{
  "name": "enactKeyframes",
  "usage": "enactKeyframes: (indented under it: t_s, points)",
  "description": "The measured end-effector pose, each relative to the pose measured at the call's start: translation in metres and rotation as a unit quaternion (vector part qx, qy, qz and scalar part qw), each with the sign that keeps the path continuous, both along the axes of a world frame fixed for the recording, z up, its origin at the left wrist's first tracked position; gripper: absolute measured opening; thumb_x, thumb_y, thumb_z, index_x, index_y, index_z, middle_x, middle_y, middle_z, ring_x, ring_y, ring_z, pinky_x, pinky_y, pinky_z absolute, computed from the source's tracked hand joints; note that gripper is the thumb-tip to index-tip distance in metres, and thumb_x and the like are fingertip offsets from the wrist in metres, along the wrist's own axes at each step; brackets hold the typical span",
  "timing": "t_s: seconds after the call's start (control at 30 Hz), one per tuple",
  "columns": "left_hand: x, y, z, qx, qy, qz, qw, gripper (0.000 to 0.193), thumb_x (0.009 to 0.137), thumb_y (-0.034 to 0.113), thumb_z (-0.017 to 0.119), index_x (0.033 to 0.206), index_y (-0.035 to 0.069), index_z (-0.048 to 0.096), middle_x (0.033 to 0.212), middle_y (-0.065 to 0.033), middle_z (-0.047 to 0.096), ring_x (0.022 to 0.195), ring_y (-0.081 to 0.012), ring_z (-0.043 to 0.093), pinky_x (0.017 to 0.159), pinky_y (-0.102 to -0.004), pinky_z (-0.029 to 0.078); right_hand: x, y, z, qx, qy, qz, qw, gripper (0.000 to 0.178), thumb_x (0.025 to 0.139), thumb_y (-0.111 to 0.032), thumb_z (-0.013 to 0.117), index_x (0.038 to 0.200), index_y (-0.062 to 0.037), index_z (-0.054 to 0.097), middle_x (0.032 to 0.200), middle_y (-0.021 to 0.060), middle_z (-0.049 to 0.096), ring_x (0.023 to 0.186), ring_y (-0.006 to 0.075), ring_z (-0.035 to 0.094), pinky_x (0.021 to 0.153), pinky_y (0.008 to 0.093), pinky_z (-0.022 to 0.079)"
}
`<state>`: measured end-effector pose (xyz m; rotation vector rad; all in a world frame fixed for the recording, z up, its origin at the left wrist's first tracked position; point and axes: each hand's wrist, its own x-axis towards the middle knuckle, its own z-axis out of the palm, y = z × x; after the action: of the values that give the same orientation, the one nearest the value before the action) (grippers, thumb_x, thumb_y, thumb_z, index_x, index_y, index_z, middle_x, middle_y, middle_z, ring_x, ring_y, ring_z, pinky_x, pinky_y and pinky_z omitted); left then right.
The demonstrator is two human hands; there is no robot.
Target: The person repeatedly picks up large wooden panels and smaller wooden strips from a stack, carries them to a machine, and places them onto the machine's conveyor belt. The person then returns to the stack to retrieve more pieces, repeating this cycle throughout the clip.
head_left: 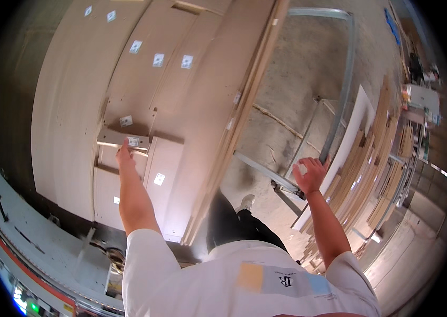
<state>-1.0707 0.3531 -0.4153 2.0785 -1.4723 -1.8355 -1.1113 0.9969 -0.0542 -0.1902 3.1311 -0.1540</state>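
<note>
My left hand [124,154] reaches over a stack of flat beige panels [202,100]. Its fingers are closed at the near edge of a short narrow board [108,138], with a fingertip against the white label [133,141] on that board. The underside of this grip is hidden. On the other side, my right hand [310,174] is curled around the grey metal rail [333,134] of a cart frame. Under the short board lie more labelled panels, among them a narrow panel [164,179] close to my left forearm.
Long boards [363,169] lie piled beyond the cart frame on the right. A machine bed with an orange-red stripe [20,259] runs along the lower left. My shoe [247,202] stands on the concrete floor between the panel stack and the cart.
</note>
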Motion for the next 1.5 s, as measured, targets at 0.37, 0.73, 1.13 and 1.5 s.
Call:
enactKeyframes:
  t_s: [0.37, 0.73, 1.13, 1.5]
  points:
    - [0.042, 0.128, 0.133, 0.074, 0.226, -0.015, 0.971, 0.021, 0.090, 0.014, 0.073, 0.108, 0.017, 0.064, 0.108, 0.0056, 0.064, 0.103, -0.0113, 0.056, 0.087, -0.0346, 0.044, 0.032, 0.026, 0.000, -0.104, 0.020, -0.019, 0.994, 0.034, 0.074, -0.039, 0.079, 0.099, -0.0174, 0.075, 0.096, 0.0033, 0.074, 0.101, 0.0254, 0.068, 0.121, 0.0626, 0.024]
    - [0.299, 0.473, 0.347, 0.454, 0.258, -0.369, 0.769, 0.032, 0.103, 0.025, 0.061, 0.132, 0.010, 0.061, 0.127, -0.0073, 0.068, 0.115, -0.0240, 0.064, 0.098, -0.0442, 0.053, 0.366, 0.037, 0.076, -0.247, -0.063, -0.004, 0.967, 0.080, 0.070, -0.036, 0.084, 0.138, -0.0065, 0.055, 0.133, 0.0168, 0.063, 0.125, 0.0359, 0.058, 0.105, 0.0486, 0.045]
    - [0.485, 0.708, 0.387, 0.404, 0.168, -0.750, 0.497, 0.024, 0.103, 0.021, 0.060, 0.118, 0.004, 0.067, 0.124, -0.0172, 0.068, 0.120, -0.0257, 0.064, 0.093, -0.0356, 0.054, 0.658, 0.232, 0.139, -0.269, -0.185, -0.321, 0.889, 0.053, 0.077, -0.021, 0.081, 0.125, -0.0123, 0.060, 0.113, 0.0087, 0.070, 0.106, 0.0312, 0.069, 0.086, 0.0442, 0.058]
    - [0.511, 0.916, 0.408, 0.490, 0.016, -0.712, 0.503, 0.028, 0.101, 0.017, 0.062, 0.127, 0.004, 0.060, 0.113, -0.0105, 0.067, 0.105, -0.0226, 0.065, 0.092, -0.0376, 0.054, 0.721, 0.384, 0.113, -0.244, -0.117, -0.459, 0.846, 0.069, 0.074, -0.021, 0.080, 0.138, -0.0171, 0.055, 0.125, 0.0068, 0.066, 0.116, 0.0304, 0.064, 0.093, 0.0435, 0.056]
